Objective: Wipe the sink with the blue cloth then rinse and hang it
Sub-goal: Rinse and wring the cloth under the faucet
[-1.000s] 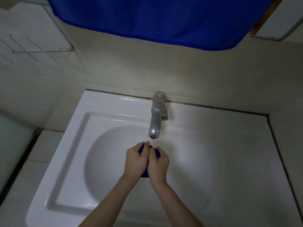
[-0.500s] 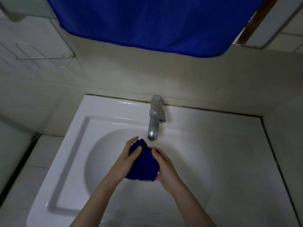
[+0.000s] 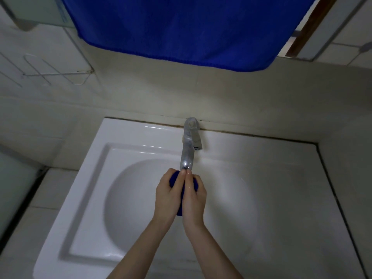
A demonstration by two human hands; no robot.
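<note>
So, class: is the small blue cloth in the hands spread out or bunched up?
Bunched up. The blue cloth is squeezed between the left hand and right hand beneath the tap; only small patches show.

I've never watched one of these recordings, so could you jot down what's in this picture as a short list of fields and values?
place: white sink set against a tiled wall
left hand: closed on the small blue cloth
right hand: closed on the same cloth, pressed against the left
cloth state: bunched between both hands, mostly hidden
position: over the basin, just below the tap spout
water: too unclear to tell if running
above: large blue towel hanging
left wall: wire rack
</note>
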